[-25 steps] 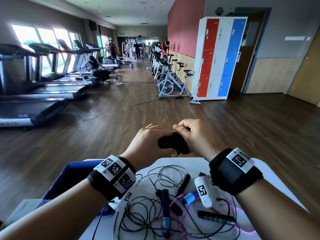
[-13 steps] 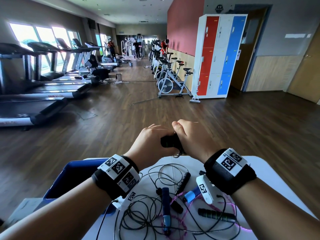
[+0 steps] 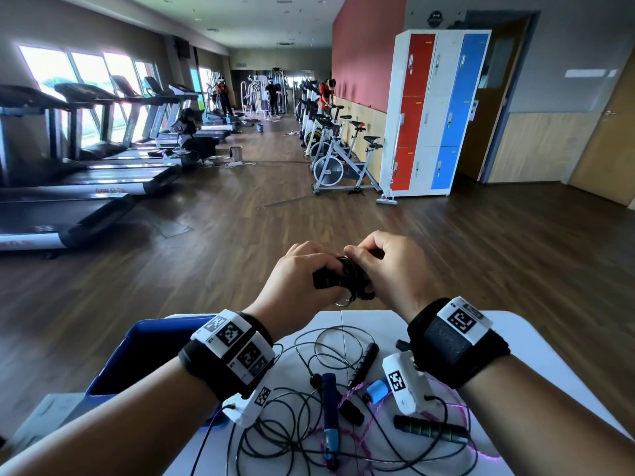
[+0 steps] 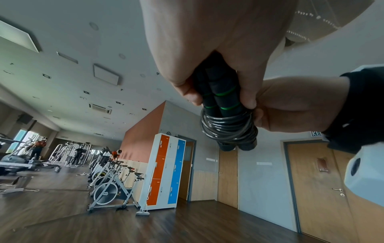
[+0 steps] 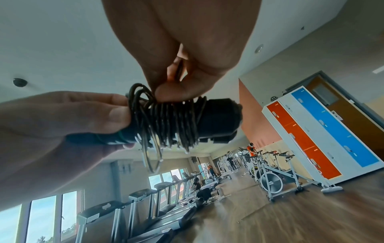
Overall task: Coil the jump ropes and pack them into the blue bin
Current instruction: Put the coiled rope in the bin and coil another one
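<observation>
Gripping ribbed foam handles (image 4: 222,97), glossy cord (image 5: 166,121) coiled round.

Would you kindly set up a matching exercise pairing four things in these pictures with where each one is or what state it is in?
Things:
1. black jump rope with green-ringed handles
2. blue bin
3. blue-handled jump rope
4. pink jump rope

Places or states:
A. lying loose on the white table, its handle pointing toward the person
B. cord wound round both handles, held between the left hand and right hand
C. standing at the table's left edge
D. tangled among the black cords on the table

Pairs: 1-B, 2-C, 3-A, 4-D
</observation>
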{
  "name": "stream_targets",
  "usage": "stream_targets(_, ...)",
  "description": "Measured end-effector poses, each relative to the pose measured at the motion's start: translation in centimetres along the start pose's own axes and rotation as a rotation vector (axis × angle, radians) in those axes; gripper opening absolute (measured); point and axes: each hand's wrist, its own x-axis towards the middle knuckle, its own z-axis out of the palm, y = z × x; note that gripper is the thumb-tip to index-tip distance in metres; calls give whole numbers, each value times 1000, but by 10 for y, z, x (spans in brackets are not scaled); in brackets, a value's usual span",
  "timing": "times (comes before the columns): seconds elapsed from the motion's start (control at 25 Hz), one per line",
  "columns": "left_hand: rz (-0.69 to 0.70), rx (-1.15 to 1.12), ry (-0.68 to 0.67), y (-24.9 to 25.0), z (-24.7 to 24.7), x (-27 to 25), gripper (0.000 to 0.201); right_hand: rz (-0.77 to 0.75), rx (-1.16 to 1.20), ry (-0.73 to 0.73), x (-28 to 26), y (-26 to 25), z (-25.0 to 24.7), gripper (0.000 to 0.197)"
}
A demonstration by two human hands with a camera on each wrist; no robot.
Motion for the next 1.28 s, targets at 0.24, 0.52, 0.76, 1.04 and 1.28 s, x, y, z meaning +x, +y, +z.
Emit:
stream_targets(0.24,-38,-3,35,-6,-3,2,32,-105,-60,-123,-16,-7,-4,31)
stream_targets(0.52,5,22,80,-8,-2,0,35,-121,-24,-46,-21,-2,7,25)
stream_targets(0.76,-6,47,74,-13,-6,-2,41,62,274,-61,-7,8,5,20)
stream_targets(1.04,43,77,77,-5,-8,-3,42,276,451,9,-4,-3,4,15)
stream_targets(1.28,15,144,37,-2,-8,-1,49,417,517,-198,2,-14,8,14)
